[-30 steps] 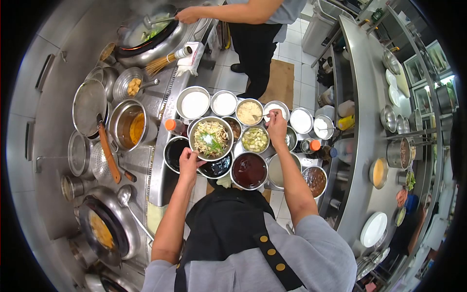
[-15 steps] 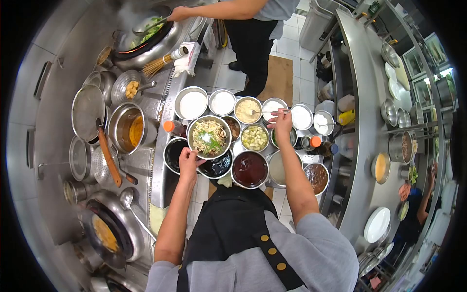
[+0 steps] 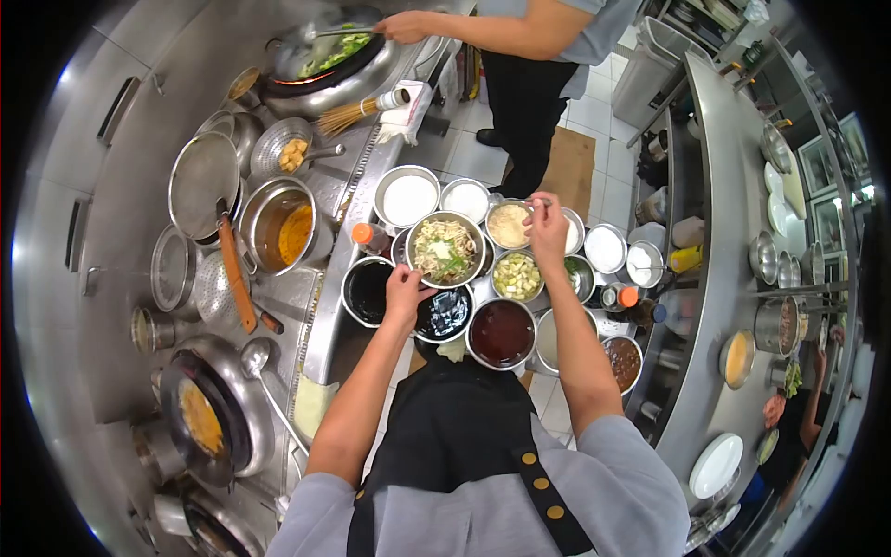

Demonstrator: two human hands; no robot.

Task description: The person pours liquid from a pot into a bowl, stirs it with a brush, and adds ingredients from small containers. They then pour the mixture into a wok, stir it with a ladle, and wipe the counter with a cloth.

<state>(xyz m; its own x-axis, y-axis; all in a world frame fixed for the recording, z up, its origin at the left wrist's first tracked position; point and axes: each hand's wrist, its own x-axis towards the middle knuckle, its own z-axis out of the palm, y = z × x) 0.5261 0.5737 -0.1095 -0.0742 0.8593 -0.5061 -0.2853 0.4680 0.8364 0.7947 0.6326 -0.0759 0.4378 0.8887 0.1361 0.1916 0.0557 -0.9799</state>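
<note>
My left hand (image 3: 405, 295) grips the rim of a metal bowl (image 3: 444, 249). Pale shredded strips, chopped greens and a small whitish heap fill this bowl, which is held above pots of dark liquid (image 3: 444, 314). My right hand (image 3: 549, 227) is closed around a thin spoon handle at the right edge of a container of tan powder (image 3: 509, 226); the spoon's bowl is hard to make out. Just below that hand are a container of diced pale-green pieces (image 3: 518, 277) and a pot of dark red sauce (image 3: 501, 332).
Containers of white powder (image 3: 408, 200) stand around the tan one. An orange-capped bottle (image 3: 369, 238) is left of my bowl. At the upper left, a co-worker's hand (image 3: 405, 28) holds a ladle over a steaming wok (image 3: 320, 79). A steel counter (image 3: 710, 251) runs along the right.
The view has shifted, so everything sits further right. Relative to the containers, my right hand has moved left toward the tan powder with the spoon. My left hand still holds the bowl.
</note>
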